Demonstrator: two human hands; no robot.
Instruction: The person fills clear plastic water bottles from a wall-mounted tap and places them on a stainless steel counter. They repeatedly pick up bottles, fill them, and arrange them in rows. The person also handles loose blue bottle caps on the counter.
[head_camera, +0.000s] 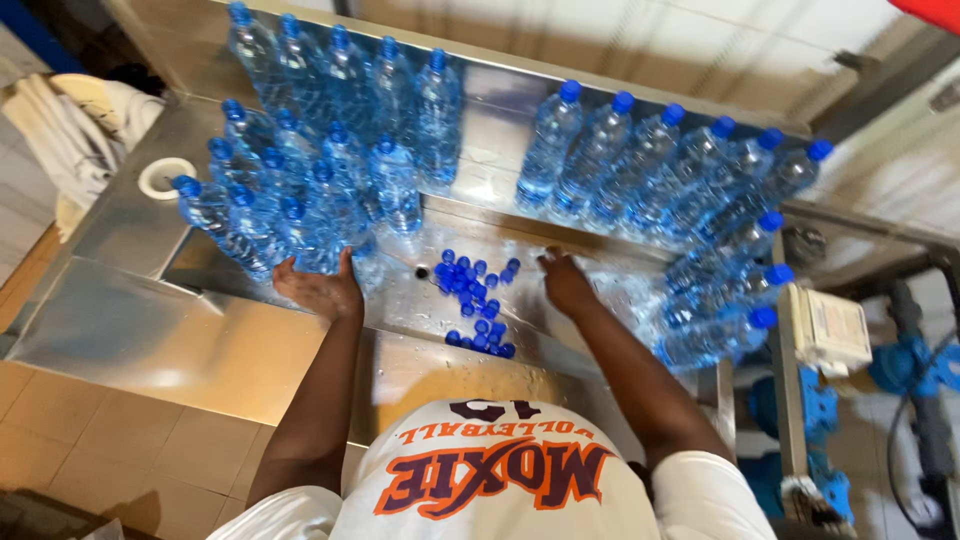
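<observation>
My left hand (322, 289) rests palm-in against the base of a clear plastic water bottle (322, 225) in a tight cluster of blue-capped bottles at the left of a wet steel tray (400, 300). My right hand (565, 283) hovers, fingers bent, over the tray beside a loose pile of blue bottle caps (472, 295). It touches no bottle, and whether a cap is pinched in its fingers is hidden. A second row of capped bottles (660, 175) stands along the back right and curves down the right side.
The tray sits in a steel table (150, 340) with a raised back wall. A roll of white tape (165, 177) lies on the left ledge, cloths beyond it. A white box (830, 330) and blue pipe fittings (915, 365) stand at the right.
</observation>
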